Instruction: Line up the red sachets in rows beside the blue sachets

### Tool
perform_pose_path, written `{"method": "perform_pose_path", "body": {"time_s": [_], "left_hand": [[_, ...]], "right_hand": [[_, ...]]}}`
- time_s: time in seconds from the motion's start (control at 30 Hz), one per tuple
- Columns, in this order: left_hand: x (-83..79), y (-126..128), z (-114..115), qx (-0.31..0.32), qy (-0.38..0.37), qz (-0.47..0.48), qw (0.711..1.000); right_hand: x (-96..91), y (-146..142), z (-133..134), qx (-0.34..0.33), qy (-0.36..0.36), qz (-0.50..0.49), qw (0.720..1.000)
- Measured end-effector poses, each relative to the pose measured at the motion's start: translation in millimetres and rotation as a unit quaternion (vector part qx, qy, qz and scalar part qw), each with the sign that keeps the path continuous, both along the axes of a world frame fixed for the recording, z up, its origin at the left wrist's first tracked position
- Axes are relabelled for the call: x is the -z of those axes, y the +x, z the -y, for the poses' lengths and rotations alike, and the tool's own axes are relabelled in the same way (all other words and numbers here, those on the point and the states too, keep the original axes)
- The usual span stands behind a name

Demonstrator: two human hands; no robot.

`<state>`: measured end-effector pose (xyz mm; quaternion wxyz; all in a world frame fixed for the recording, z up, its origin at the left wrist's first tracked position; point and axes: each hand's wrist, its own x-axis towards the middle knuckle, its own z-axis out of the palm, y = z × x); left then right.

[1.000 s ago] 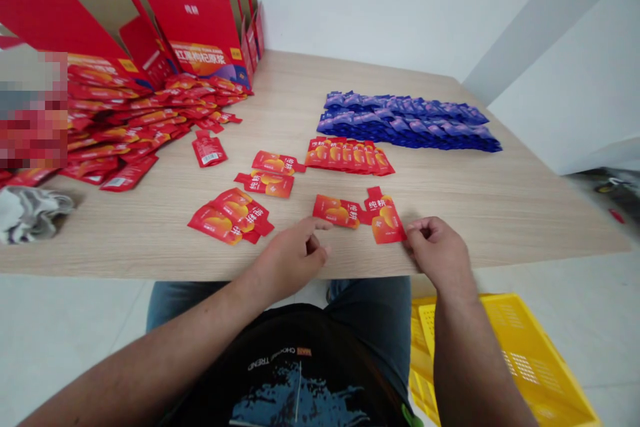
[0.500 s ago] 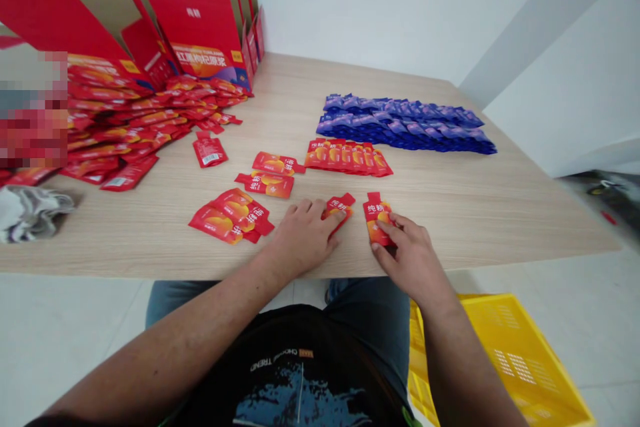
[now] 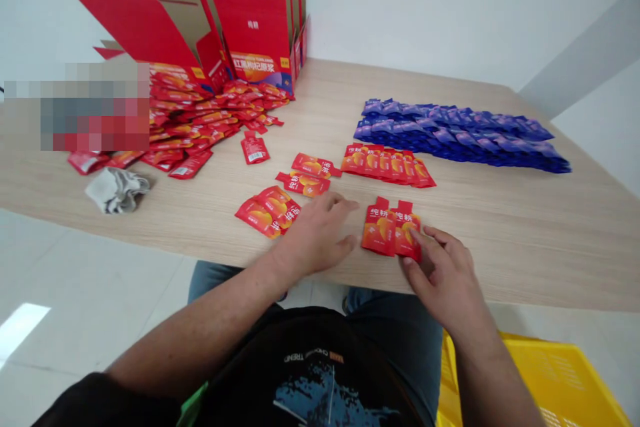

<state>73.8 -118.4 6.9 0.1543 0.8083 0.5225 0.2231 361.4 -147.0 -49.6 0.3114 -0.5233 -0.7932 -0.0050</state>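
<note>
Pale tabletop (image 3: 515, 240) bears two side-by-side red pouches (image 3: 379, 232) between both hands. Left hand (image 3: 323, 230): grip released. Right hand (image 3: 445, 270): touches the pair's right pouch (image 3: 404, 243); whether grasping, cannot tell. Blue pouches (image 3: 460, 137) lie beyond.

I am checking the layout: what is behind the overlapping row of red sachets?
Behind the red row lie two rows of overlapping blue sachets; what the overlaps cover cannot be seen.

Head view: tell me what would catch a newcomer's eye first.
Probably the big heap of glossy red-and-orange pouches on the left, in front of the tall red cardboard boxes. Next, two rows of blue-and-purple pouches at the far right. Nearer, the right hand touches a flat red-and-orange pouch.
</note>
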Motion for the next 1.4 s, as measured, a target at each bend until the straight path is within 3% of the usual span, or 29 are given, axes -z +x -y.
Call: {"method": "perform_pose_path", "body": {"time_s": [0.17, 0.27, 0.37, 0.57, 0.77, 0.97, 1.07, 1.17, 1.3, 1.4], "left_hand": [[-5.6, -92, -14, -0.142, 0.044, -0.027, 0.988], [0.0, -125, -15, -0.12, 0.007, -0.05, 0.992], [5.5, -137, -7, -0.052, -0.061, -0.082, 0.993], [4.5, -118, 12, -0.04, -0.083, -0.178, 0.98], [4.4, -60, 24, -0.094, -0.044, -0.202, 0.974], [9.1, -5, 11, -0.153, -0.035, -0.163, 0.974], [10.0, 6, 6, -0.115, -0.062, -0.085, 0.988], [4.8, 3, 8, -0.035, -0.092, -0.028, 0.995], [-7.0, -14, 14, 0.034, -0.121, -0.03, 0.992], [-8.2, -27, 14, 0.077, -0.089, -0.06, 0.991]], "right_hand": [[-10.9, -12, 11, 0.0, 0.021, -0.035, 0.999], [-15.0, -27, 14, -0.019, 0.024, -0.041, 0.999], [-15.2, -38, 13, -0.031, 0.018, -0.036, 0.999], [-11.3, -42, 5, -0.038, 0.015, -0.028, 0.999], [-8.8, -38, 4, -0.028, 0.003, -0.021, 0.999], [-7.1, -35, 2, -0.024, -0.005, -0.005, 1.0], [-8.2, -35, -1, -0.033, -0.025, 0.024, 0.999], [-8.9, -34, -5, -0.046, -0.045, 0.049, 0.997], [-6.8, -34, -7, -0.053, -0.061, 0.053, 0.995], [-3.9, -34, -7, -0.053, -0.067, 0.048, 0.995]]}}
